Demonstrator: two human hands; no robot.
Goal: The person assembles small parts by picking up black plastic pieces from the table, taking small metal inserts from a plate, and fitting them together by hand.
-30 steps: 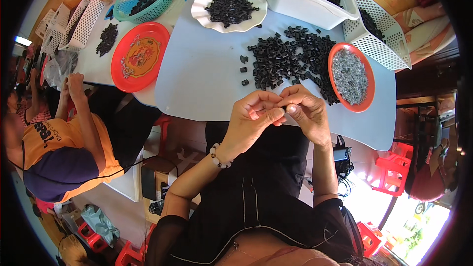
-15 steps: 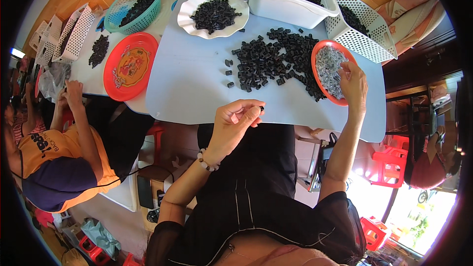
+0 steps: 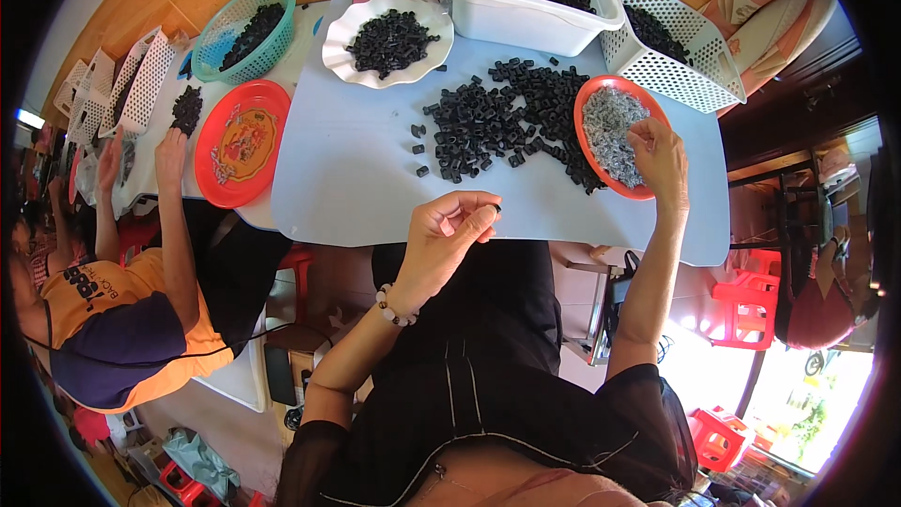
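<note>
My left hand (image 3: 446, 242) is closed in front of the table edge, pinching a small black plastic piece (image 3: 496, 208) between thumb and fingertips. Over at the right, my right hand (image 3: 664, 167) reaches into an orange-red oval dish (image 3: 585, 143) full of tiny clear, silvery pieces (image 3: 610, 127). Its thumb and fingers are pressed together at the surface of these pieces; whatever is between them is too small to make out. A loose heap of black plastic pieces (image 3: 474, 122) spreads on the table between the dish and a white scalloped plate (image 3: 336, 58), which bears more of them.
Along the back stand a white tub (image 3: 535, 31) and a white perforated basket (image 3: 676, 75), both with black pieces. A co-worker (image 3: 122, 319) sits at the left by a red tray (image 3: 208, 164) and a green basket (image 3: 282, 42). Red stools (image 3: 746, 305) stand at the right.
The table has shifted slightly left in the picture. My right hand stays at the dish, fingertips now lower among the clear pieces. The co-worker's hands have moved apart, one reaching a small black heap.
</note>
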